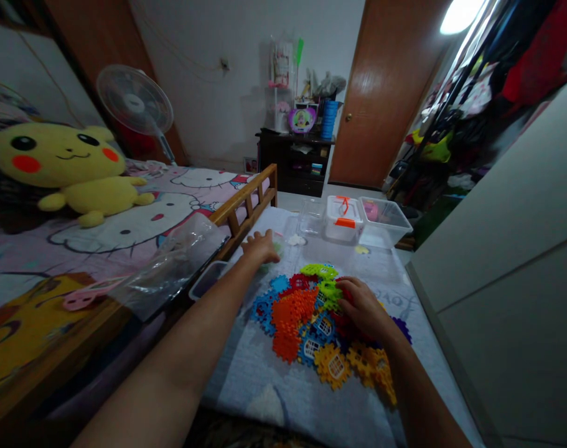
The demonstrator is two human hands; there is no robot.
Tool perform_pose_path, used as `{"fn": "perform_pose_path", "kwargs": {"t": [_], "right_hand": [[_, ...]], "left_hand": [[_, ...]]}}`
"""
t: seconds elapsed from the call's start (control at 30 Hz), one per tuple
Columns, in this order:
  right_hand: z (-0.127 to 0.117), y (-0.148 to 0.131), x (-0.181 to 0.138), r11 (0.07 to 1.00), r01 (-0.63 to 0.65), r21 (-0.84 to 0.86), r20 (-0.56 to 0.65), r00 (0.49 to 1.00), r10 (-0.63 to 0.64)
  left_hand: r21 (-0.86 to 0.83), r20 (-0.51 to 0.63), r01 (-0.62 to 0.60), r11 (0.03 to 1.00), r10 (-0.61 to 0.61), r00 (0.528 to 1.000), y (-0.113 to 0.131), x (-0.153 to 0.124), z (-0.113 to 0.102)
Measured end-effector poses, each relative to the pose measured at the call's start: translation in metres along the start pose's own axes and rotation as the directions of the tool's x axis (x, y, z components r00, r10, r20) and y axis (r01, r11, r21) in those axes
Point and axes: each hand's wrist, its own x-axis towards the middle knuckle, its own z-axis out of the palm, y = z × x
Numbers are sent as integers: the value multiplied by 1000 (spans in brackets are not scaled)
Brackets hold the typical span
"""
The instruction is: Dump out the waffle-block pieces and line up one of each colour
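A heap of interlocking plastic building tiles (311, 326) in orange, blue, green, yellow and red lies on a grey cloth-covered table (274, 379). My right hand (365, 308) rests on the heap's right side, fingers curled onto green and red tiles. My left hand (261, 246) reaches farther out, palm down, fingers closed over a small pale green thing near the table's left edge; what it is I cannot make out. A small white lump (296, 239) lies just right of that hand.
Clear plastic boxes (386, 218) and a white lid with an orange latch (343, 218) stand at the table's far end. A bed with a wooden rail (246, 208), a crumpled plastic bag (180, 264) and a yellow plush toy (68, 165) lie left. A grey cabinet (507, 267) flanks the right.
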Motion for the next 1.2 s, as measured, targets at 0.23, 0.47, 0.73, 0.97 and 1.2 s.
{"fn": "perform_pose_path", "kwargs": {"t": [0.23, 0.47, 0.73, 0.97, 1.2], "right_hand": [[-11, -6, 31, 1000, -11, -15, 9, 1000, 12], [-2, -18, 100, 1000, 11, -4, -13, 1000, -11], [23, -38, 165, 968, -210, -137, -69, 977, 202], [28, -34, 178, 948, -243, -206, 23, 967, 253], [27, -32, 182, 957, -156, -246, 127, 973, 192]], "left_hand": [[25, -36, -242, 970, 243, 969, 37, -13, 16], [-38, -107, -416, 908, 410, 906, 38, -11, 31], [-328, -376, -371, 868, 241, 895, 29, -14, 52], [-632, -352, -20, 774, -264, 898, 30, -23, 71], [-651, -157, 136, 747, -307, 939, 20, -19, 68]]}}
